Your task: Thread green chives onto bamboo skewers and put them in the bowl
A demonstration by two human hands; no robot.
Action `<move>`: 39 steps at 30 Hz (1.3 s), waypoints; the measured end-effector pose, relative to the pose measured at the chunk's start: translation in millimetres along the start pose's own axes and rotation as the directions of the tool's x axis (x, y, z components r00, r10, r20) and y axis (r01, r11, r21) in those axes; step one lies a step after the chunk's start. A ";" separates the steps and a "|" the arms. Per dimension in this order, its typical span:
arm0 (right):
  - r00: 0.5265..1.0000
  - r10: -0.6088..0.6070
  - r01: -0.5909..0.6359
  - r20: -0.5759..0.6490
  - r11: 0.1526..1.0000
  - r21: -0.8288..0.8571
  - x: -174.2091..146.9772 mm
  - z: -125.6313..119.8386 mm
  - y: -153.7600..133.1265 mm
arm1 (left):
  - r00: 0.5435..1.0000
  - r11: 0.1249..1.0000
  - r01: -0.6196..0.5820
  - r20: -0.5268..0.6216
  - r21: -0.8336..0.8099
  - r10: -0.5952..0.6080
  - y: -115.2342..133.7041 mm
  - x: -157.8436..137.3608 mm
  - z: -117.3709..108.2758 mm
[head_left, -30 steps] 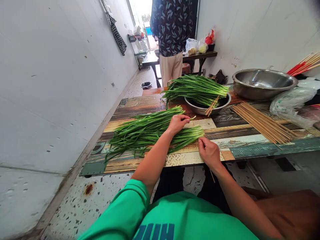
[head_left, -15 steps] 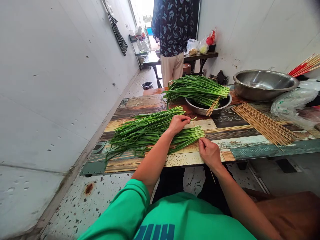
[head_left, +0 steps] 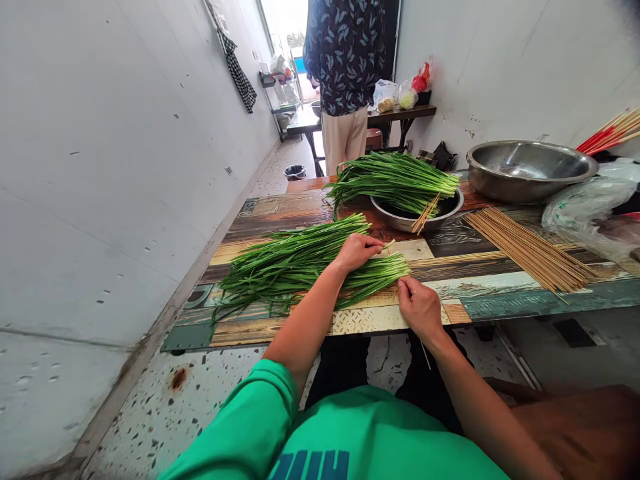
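Pinching green stalk (head_left: 389, 245), skewer (head_left: 425, 356), hands (head_left: 419, 307) apart

L hand (head_left: 356, 251) pinches pale stalk end (head_left: 390, 245) above desk (head_left: 370, 323); R hand (head_left: 421, 305) holds thin stick (head_left: 426, 357), one end poking out below fist, nr pale ends of green stalks (head_left: 285, 263) lying on desk. Behind: bowl (head_left: 393, 221) w/ more greens (head_left: 395, 175) on top. To R: loose skewers (head_left: 530, 250), lg. metal basin (head_left: 530, 185), clear plastic bag (head_left: 583, 212). Bkgd: person in dark patterned top (head_left: 345, 60).
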State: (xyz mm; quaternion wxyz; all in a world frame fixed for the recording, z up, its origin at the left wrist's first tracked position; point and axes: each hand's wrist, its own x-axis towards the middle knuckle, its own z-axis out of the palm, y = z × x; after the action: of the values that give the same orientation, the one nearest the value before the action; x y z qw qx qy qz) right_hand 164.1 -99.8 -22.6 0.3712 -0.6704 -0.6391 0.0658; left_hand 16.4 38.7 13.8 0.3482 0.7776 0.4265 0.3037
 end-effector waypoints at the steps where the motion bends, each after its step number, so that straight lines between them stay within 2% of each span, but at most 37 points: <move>1: 1.000 0.002 -0.002 -0.005 1.000 0.000 -0.2 0.1 0.1 | 0.999 1.000 -0.019 0.030 -0.003 0.019 1.7 -1.2 -0.7; 6: 1.000 0.001 -0.001 -0.022 1.000 -0.001 -0.7 0.8 0.0 | 0.966 0.994 -0.110 0.236 0.005 0.106 8.3 -4.5 -15.4; 7: 1.000 0.001 -0.001 -0.024 1.000 0.001 -0.7 1.0 0.1 | 0.964 0.992 -0.119 0.242 0.031 0.108 7.9 -4.3 -19.7; 8: 1.000 0.003 -0.003 -0.024 1.000 0.002 -0.6 1.3 0.2 | 0.974 0.990 -0.116 0.203 0.084 0.097 6.8 -3.9 -23.9; 10: 1.000 0.009 -0.009 -0.016 1.000 0.000 -0.4 1.8 0.6 | 0.998 0.963 -0.054 0.025 0.264 0.049 3.6 -2.9 -30.7; 12: 1.000 0.007 -0.007 -0.007 1.000 -0.009 -0.2 2.1 1.0 | 0.989 0.890 0.057 -0.147 0.453 0.012 1.0 -2.8 -34.0; 13: 1.000 0.003 -0.003 -0.005 1.000 -0.012 -0.1 2.2 1.2 | 0.984 0.848 0.096 -0.180 0.522 0.000 0.7 -3.3 -34.3; 18: 1.000 -0.006 0.006 -0.004 1.000 -0.017 -0.3 1.5 1.2 | 0.993 0.707 0.116 -0.107 0.698 -0.057 7.5 -9.9 -31.0; 22: 1.000 0.001 -0.001 -0.004 1.000 -0.017 -0.6 1.2 0.7 | 0.977 0.580 0.214 -0.165 0.786 -0.137 9.8 -15.0 -32.2; 25: 1.000 0.000 0.000 -0.007 1.000 -0.011 -0.8 1.3 0.6 | 0.966 0.535 0.247 -0.161 0.808 -0.202 9.6 -17.4 -35.1; 28: 1.000 0.003 -0.003 -0.009 1.000 -0.001 -0.9 1.2 0.9 | 0.970 0.560 0.240 -0.171 0.793 -0.175 12.0 -18.0 -36.5; 31: 1.000 -0.005 0.005 -0.003 1.000 0.012 -0.9 1.0 1.4 | 0.974 0.684 0.219 -0.193 0.696 -0.116 14.6 -15.0 -32.9; 34: 1.000 -0.018 0.018 0.001 1.000 0.020 -0.7 1.4 1.8 | 0.985 0.839 0.150 -0.151 0.523 -0.081 13.9 -8.7 -22.3; 36: 1.000 -0.019 0.019 -0.003 1.000 0.016 -0.4 1.8 2.1 | 0.992 0.894 0.102 -0.113 0.436 -0.058 12.4 -4.6 -13.2; 39: 1.000 -0.014 0.014 0.003 1.000 0.016 0.2 2.0 2.3 | 0.992 0.929 0.081 -0.123 0.362 -0.038 11.1 -1.4 -2.7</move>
State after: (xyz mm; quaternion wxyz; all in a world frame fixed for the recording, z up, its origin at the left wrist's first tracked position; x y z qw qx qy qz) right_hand 164.8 -98.6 -25.3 0.3759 -0.6630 -0.6437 0.0692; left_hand 18.8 33.8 24.0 0.1814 0.7969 0.5181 0.2521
